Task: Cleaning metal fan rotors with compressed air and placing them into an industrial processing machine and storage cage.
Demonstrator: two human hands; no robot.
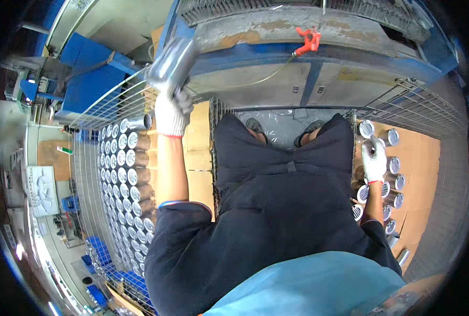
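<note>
My left hand, in a white knit glove with grey-stained fingers, is closed round a shiny metal cylinder. The cylinder is raised above the near corner of the left wire cage and smeared by motion. My right hand, gloved the same way, reaches down among upright metal cylinders in the right wire cage. Its stained fingers are curled, and whatever they grip is hidden beneath them. Slotted or striped round ends show on the cylinders around it.
Packed rows of metal cylinders fill part of the left wire cage, beside brown cardboard. Cardboard also lines the right cage. Ahead stands a blue-framed machine with a red air gun on a hose.
</note>
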